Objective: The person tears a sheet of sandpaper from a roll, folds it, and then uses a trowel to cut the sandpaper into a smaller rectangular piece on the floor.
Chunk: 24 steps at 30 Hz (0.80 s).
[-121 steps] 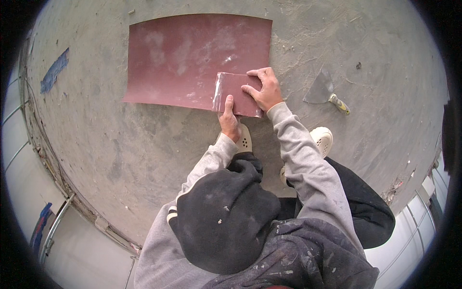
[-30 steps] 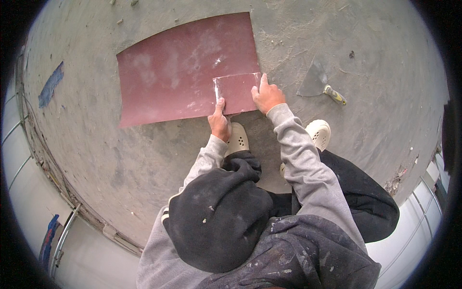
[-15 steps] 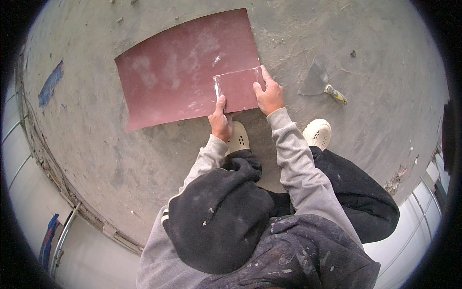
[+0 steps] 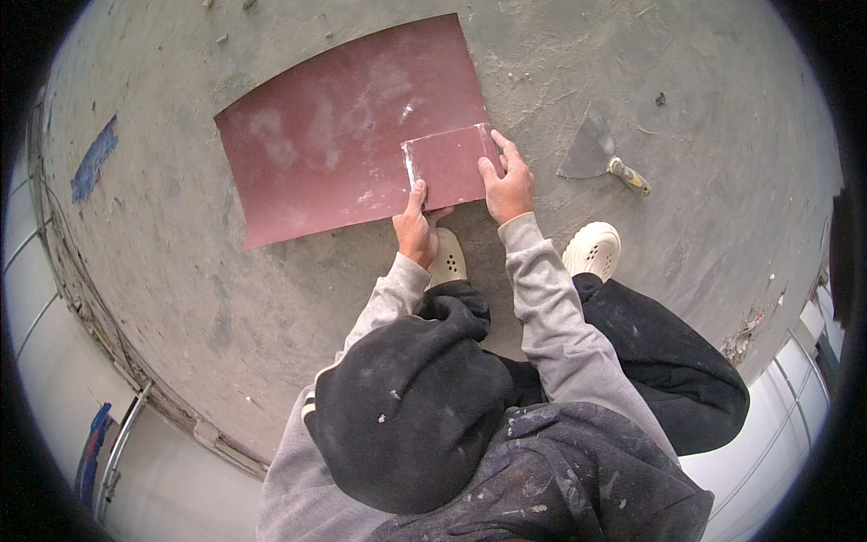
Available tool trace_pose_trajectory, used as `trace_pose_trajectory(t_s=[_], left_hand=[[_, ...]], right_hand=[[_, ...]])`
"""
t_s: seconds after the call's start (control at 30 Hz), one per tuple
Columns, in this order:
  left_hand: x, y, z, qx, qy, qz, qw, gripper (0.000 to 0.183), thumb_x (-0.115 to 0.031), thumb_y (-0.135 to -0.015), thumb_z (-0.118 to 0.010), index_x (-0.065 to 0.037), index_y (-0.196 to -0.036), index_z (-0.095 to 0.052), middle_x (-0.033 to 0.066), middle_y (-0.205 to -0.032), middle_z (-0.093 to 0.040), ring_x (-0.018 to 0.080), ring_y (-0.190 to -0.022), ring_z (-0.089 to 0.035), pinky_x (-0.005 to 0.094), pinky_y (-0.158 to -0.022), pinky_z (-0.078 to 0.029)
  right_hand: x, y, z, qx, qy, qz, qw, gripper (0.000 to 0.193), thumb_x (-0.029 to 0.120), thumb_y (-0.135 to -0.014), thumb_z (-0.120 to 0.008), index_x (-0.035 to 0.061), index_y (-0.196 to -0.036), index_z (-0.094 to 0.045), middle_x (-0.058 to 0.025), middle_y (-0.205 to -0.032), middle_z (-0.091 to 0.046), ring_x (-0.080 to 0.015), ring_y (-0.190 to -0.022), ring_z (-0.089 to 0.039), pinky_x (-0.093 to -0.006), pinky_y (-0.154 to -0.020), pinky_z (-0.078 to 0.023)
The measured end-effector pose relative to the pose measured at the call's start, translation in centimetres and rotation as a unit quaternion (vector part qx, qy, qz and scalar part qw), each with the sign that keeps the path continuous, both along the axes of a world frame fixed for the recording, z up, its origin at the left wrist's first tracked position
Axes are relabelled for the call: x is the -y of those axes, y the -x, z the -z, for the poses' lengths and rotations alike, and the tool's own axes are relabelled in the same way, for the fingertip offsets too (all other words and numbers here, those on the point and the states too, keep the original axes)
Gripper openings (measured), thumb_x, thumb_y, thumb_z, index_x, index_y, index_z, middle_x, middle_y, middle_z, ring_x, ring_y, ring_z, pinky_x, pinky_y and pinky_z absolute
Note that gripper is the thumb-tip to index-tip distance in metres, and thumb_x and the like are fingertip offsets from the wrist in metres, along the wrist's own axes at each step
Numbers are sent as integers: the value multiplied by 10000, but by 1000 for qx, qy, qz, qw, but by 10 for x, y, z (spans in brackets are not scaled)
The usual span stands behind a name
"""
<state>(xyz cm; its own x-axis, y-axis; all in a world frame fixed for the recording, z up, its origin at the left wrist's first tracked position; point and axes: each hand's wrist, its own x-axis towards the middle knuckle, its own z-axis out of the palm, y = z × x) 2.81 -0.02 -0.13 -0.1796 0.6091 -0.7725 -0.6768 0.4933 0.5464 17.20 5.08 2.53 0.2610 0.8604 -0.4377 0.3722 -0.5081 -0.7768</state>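
A large dull-red sandpaper sheet (image 4: 325,126) with pale dust smudges lies on the floor in front of me, its far edge curved. Over its near right corner is a smaller rectangular sandpaper-covered piece (image 4: 453,167) with whitish, worn edges. My left hand (image 4: 416,231) grips this piece at its near left corner, thumb on top and fingers underneath. At its right edge, my right hand (image 4: 511,185) is closed on it, the thumb lying on its face. What backs the smaller piece is hidden.
Right of the sheet lies a wide putty knife (image 4: 596,155) with a yellow-and-grey handle. My cream clogs (image 4: 594,248) stand on the dusty concrete floor (image 4: 704,181). A torn blue scrap (image 4: 95,158) lies at far left. White walls with metal pipes (image 4: 122,447) border the floor.
My right hand has shifted slightly down along the piece's right edge, with its fingers bent a little more. The sheet and smaller piece look nearly unmoved.
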Motion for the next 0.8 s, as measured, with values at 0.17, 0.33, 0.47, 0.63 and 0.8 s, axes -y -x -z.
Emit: trace_pose_trajectory(t_s=[0.17,0.33,0.47,0.63,0.8], left_hand=[[0,-1,3,31,-29,4,999,353,-293,-964,-566,4,-1153,-556,98,-1057,-628,233,-889,-650,398,-679,-588],[-3,-2,-2,64,-24,6,998,362,-326,-961,-571,-5,-1129,-565,92,-1011,-635,239,-854,-659,392,-677,-577],[3,3,2,57,-4,50,997,325,-313,-958,-583,-7,-1068,-588,85,-950,-638,233,-769,-671,385,-661,-564],[2,5,2,55,14,67,996,270,-267,-960,-580,-6,-1023,-601,84,-905,-640,227,-688,-665,387,-655,-556],[-1,3,6,80,-2,39,996,261,-254,-993,-510,-13,-1059,-585,81,-887,-649,215,-667,-657,384,-672,-555]], right_hand=[[-4,-3,3,40,-22,-51,998,552,194,-830,-626,92,-1359,-509,-199,-1254,-598,-342,-1142,-594,-390,-983,-462],[-6,-4,18,12,-31,-42,999,557,171,-813,-643,84,-1349,-521,-198,-1245,-605,-334,-1132,-603,-389,-975,-467],[-6,-8,23,-1,-62,-24,998,559,136,-805,-652,84,-1346,-524,-196,-1233,-613,-333,-1125,-608,-386,-968,-473],[-12,-9,12,16,-55,-38,998,547,114,-808,-651,80,-1340,-530,-189,-1237,-613,-329,-1133,-604,-381,-981,-464],[-12,-8,14,7,-62,-33,998,513,101,-819,-642,90,-1323,-550,-171,-1280,-593,-316,-1192,-566,-377,-1016,-437]])
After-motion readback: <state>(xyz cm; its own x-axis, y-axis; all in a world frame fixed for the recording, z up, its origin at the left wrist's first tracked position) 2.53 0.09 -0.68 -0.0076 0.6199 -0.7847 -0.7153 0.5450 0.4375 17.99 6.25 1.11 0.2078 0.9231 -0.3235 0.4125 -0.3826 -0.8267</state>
